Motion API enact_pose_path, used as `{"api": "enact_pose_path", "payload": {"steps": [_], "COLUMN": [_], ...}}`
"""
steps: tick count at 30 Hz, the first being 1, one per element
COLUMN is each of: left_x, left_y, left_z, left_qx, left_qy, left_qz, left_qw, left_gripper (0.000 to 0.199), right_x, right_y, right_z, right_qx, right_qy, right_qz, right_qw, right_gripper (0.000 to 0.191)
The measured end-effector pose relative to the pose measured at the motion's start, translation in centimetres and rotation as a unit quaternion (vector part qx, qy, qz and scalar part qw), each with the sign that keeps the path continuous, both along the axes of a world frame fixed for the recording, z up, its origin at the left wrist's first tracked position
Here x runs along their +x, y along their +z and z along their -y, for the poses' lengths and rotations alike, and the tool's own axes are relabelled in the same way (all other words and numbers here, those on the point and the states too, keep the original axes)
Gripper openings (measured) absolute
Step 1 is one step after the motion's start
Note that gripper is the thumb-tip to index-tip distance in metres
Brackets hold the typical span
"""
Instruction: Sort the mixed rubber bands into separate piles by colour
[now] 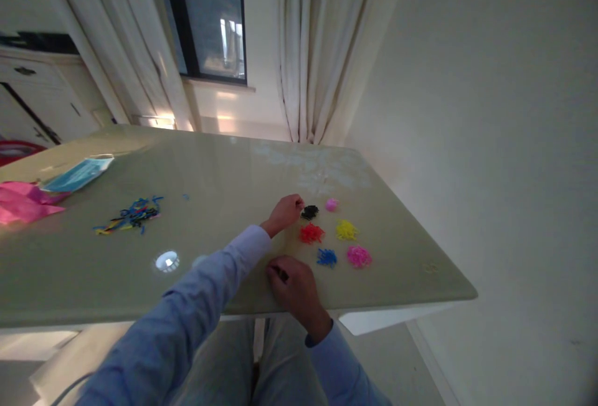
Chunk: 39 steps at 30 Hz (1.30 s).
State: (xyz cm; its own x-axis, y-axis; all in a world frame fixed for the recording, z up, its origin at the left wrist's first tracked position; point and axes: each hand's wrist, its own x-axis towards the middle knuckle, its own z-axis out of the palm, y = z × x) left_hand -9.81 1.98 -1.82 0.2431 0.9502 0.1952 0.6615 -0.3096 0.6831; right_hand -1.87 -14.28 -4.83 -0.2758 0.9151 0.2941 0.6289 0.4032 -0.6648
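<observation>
My left hand (284,213) reaches across to the black pile (309,212), its fingers pinched at the pile's left edge; what they hold, if anything, is too small to tell. Closer to the front edge, my right hand (294,284) rests on the table with its fingers curled together, their grip hidden. Around them lie small piles of thin pieces: red (311,233), blue (326,257), yellow (346,230) and pink (359,256). A small pink lump (331,205) sits right of the black pile. A mixed-colour heap (133,216) is spread at the left.
The greenish table (210,169) has its right corner near a wall. At the far left lie a blue face mask (79,174) and pink material (25,202). A tiny blue piece (185,197) lies right of the mixed heap. Curtains and a window stand behind.
</observation>
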Motion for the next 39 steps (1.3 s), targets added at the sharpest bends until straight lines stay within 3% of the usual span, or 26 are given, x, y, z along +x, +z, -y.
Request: {"api": "enact_pose_path", "payload": {"steps": [8, 23, 32, 39], "left_x": [0.3, -3.6, -2.5, -1.6], "left_y": [-1.9, -1.9, -1.4, -1.3], "left_z": [-1.0, 2.0, 1.6, 1.3], "left_qx": [0.008, 0.025, 0.030, 0.029], "left_qy": [-0.027, -0.034, -0.097, -0.089], "left_qz": [-0.063, -0.110, -0.166, -0.161], "left_qw": [0.998, 0.993, 0.981, 0.983], "left_gripper": [0.020, 0.027, 0.027, 0.030], "right_x": [0.0, 0.1, 0.0, 0.1], "right_y": [0.0, -0.2, -0.1, -0.3], "right_z": [0.0, -0.2, -0.1, -0.1], "right_qx": [0.001, 0.005, 0.006, 0.014], "right_qy": [0.012, 0.009, -0.007, -0.007], "right_qz": [0.002, -0.019, 0.006, -0.001], "right_qw": [1.000, 1.000, 1.000, 1.000], "right_gripper": [0.015, 0.014, 0.013, 0.013]}}
